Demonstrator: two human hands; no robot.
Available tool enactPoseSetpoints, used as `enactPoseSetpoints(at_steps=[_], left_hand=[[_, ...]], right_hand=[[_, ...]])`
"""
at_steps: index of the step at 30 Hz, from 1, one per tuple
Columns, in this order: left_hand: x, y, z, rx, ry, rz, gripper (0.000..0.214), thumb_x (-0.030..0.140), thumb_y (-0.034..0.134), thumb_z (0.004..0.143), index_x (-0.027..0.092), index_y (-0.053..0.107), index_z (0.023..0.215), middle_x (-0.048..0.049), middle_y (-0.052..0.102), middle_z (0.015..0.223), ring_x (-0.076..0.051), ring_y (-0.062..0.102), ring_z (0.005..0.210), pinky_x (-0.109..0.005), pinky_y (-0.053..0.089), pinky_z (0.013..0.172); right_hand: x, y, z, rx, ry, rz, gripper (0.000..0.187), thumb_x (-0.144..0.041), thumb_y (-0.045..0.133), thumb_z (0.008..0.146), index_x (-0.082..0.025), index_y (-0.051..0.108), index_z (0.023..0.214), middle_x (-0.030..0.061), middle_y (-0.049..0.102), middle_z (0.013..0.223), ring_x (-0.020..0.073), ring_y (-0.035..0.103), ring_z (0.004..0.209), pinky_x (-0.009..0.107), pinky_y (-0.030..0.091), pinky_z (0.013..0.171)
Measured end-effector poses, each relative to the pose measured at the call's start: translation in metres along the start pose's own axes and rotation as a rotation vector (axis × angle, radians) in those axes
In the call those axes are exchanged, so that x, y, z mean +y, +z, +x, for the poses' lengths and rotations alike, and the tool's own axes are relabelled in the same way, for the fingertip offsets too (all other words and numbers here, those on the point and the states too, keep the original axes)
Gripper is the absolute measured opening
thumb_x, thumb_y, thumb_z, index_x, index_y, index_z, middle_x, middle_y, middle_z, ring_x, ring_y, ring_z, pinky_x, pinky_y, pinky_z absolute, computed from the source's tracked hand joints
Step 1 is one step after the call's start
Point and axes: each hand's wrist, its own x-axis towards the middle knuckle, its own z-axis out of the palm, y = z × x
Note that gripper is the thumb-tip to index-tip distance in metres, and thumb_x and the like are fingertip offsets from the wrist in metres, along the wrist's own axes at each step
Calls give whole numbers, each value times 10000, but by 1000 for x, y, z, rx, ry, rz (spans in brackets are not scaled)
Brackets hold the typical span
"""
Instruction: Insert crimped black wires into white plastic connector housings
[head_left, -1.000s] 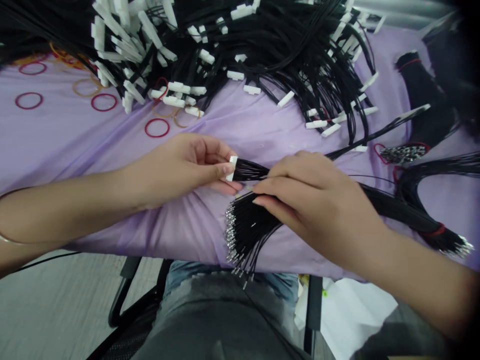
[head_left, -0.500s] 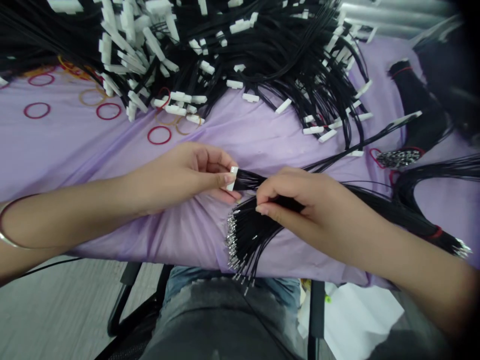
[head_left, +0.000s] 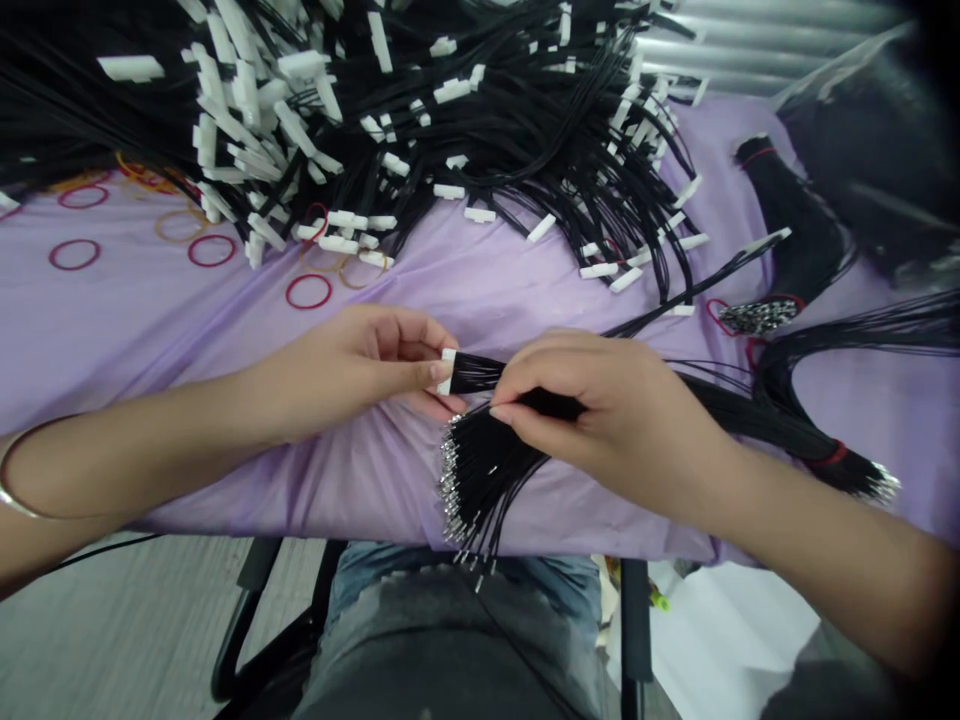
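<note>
My left hand (head_left: pixel 360 370) pinches a small white connector (head_left: pixel 447 370) with black wires running out of its right side. My right hand (head_left: pixel 600 410) is closed around a thick bundle of loose black wires (head_left: pixel 487 470), whose metal-tipped ends fan out below my fingers over the table's near edge. Thumb and forefinger of the right hand meet close to the wires leaving the connector. Both hands rest over a purple table cover (head_left: pixel 150 330).
A big heap of black wire harnesses with white connectors (head_left: pixel 420 110) fills the back of the table. Red and yellow rubber bands (head_left: pixel 308 291) lie at left. More tied wire bundles (head_left: pixel 795 240) lie at right. My lap and a chair frame show below the edge.
The view has tilted up, so everything sits lower and slightly left. My right-hand fingers have curled closer toward the connector; the left hand keeps its pinch.
</note>
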Motion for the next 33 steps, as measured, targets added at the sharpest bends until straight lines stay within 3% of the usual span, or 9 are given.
enactPoseSetpoints(at_steps=[3, 6, 10, 16, 22, 25, 28, 33], left_hand=[[2, 0, 0, -8, 1, 27, 49, 45, 539, 870, 60, 571, 904, -48, 709, 776, -103, 694, 725, -157, 554, 699], [4, 0, -1, -5, -3, 18, 39, 71, 542, 884, 63, 573, 908, -39, 704, 767, -100, 695, 725, -147, 548, 697], [2, 0, -2, -17, -25, 4, 40, 66, 543, 882, 68, 576, 904, -32, 704, 767, -102, 694, 712, -156, 557, 678], [0, 0, -3, -37, -27, -95, 53, 56, 563, 871, 81, 570, 918, -4, 690, 743, -73, 673, 656, -106, 531, 618], [0, -1, -4, -21, -64, -139, 68, 48, 526, 888, 88, 549, 937, -24, 702, 769, -104, 700, 695, -158, 565, 667], [-1, -1, -2, -25, -65, -158, 52, 50, 532, 888, 86, 548, 922, -41, 715, 779, -121, 712, 737, -176, 576, 697], [-1, 0, -1, -58, -83, -174, 47, 51, 528, 892, 88, 543, 916, -57, 727, 775, -125, 718, 744, -173, 576, 700], [-3, 1, -2, -59, -89, -166, 65, 38, 508, 894, 92, 534, 920, -68, 735, 782, -122, 721, 747, -161, 569, 708]], right_hand=[[4, 2, -1, -41, -149, -71, 110, -123, 572, 865, -119, 664, 803, 39, 683, 823, 134, 602, 819, 267, 456, 780], [5, 1, -1, -42, -141, 23, 132, -155, 561, 894, -117, 680, 849, 45, 699, 873, 118, 620, 842, 241, 469, 785], [0, -4, 0, -39, 33, 209, 112, -167, 589, 876, -149, 698, 864, 11, 718, 889, 88, 645, 817, 188, 487, 745], [-5, -5, 1, 39, 281, 298, 101, -142, 626, 798, -163, 685, 718, -39, 634, 622, 69, 555, 556, 177, 414, 494], [1, -8, 1, 16, 204, 361, 84, -179, 634, 826, -191, 716, 810, -6, 723, 924, 114, 662, 831, 213, 513, 750], [2, -9, 1, 59, 218, 353, 85, -205, 625, 835, -177, 701, 809, -24, 696, 773, 87, 623, 697, 190, 476, 613], [1, -6, 2, 97, 277, 258, 113, -193, 622, 809, -165, 654, 704, -52, 589, 579, 54, 500, 517, 180, 357, 453], [-1, -1, 7, 85, 345, 185, 124, -154, 626, 748, -179, 623, 627, -48, 542, 522, 62, 452, 462, 203, 297, 408]])
